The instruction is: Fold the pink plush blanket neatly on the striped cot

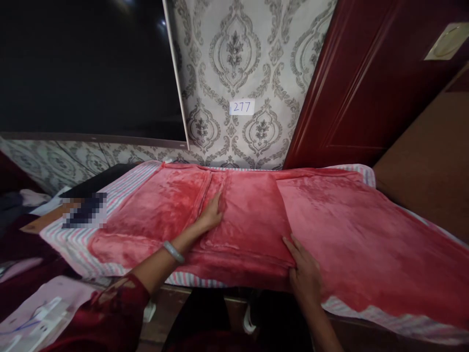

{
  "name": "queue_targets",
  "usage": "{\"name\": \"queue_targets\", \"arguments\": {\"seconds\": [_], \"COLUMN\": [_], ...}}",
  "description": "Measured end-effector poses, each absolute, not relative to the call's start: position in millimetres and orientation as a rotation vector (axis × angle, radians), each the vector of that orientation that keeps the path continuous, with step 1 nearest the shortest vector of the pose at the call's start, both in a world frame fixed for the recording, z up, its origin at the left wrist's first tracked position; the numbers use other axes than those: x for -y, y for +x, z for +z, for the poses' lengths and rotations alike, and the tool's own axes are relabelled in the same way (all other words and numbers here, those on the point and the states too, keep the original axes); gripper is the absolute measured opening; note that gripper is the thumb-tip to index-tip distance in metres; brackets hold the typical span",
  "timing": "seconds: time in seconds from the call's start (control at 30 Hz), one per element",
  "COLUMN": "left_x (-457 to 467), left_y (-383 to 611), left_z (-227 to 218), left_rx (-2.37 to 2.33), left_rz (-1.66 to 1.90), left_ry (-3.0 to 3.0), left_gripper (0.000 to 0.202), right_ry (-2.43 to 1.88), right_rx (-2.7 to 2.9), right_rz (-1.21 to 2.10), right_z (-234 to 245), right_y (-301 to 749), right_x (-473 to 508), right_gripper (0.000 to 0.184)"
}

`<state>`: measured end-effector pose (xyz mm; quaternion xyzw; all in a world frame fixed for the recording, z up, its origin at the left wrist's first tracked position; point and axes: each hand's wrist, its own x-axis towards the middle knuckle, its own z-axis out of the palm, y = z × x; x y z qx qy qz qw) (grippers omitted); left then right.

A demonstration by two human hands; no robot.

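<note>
Head view; plush red blanket (252, 210), folded; left hand (211, 212) outstretched, right hand (305, 269) fingers apart, both touching blanket; striped cloth (75, 239) beneath.

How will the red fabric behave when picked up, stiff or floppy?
Likely floppy: the red fabric lies in soft, rumpled folds with wavy edges. Its mottled sheen suggests plush pile, so it may bunch on the striped cloth beneath rather than slide. Its layers look loosely stacked and could shift.
</note>
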<state>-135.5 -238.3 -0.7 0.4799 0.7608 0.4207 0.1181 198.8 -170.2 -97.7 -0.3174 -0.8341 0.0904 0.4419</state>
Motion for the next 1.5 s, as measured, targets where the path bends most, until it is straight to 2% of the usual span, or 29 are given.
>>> {"name": "queue_targets", "arguments": {"seconds": [0.17,0.47,0.63,0.83,0.9,0.97,1.13,1.23,1.37,1.5], "left_x": [256,265,277,293,292,279,216,189,184,188], "left_y": [-133,-131,-122,-119,-120,-119,-107,-98,-93,-95], "left_z": [-10,-2,-6,5,17,32,63,56,21,1], "left_rx": [-2.224,-2.228,-2.277,-2.376,-2.487,-2.570,-2.589,-2.638,-2.680,-2.696], "left_rz": [1.185,1.120,0.977,0.734,0.659,0.616,0.462,0.368,0.220,0.181], "left_ry": [1.352,1.401,1.540,1.651,1.708,1.774,1.815,1.819,1.761,1.756], "left_gripper": [0.082,0.086,0.085,0.076,0.069,0.057,0.054,0.057,0.069,0.071], "right_ry": [-0.780,-0.738,-0.742,-0.686,-0.704,-0.809,-0.908,-1.047,-1.179,-1.211], "right_rx": [2.067,2.061,2.053,2.185,2.177,2.083,2.097,2.333,2.635,2.725], "right_rz": [0.241,0.235,0.222,0.485,0.585,0.616,0.393,0.199,0.051,0.038], "right_z": [-97,-99,-102,-87,-75,-59,-6,14,4,-14], "right_y": [198,204,202,230,239,236,155,96,64,66], "right_x": [169,168,166,164,156,140,85,73,84,91], "right_gripper": [0.085,0.082,0.080,0.049,0.045,0.048,0.058,0.060,0.060,0.061]}}
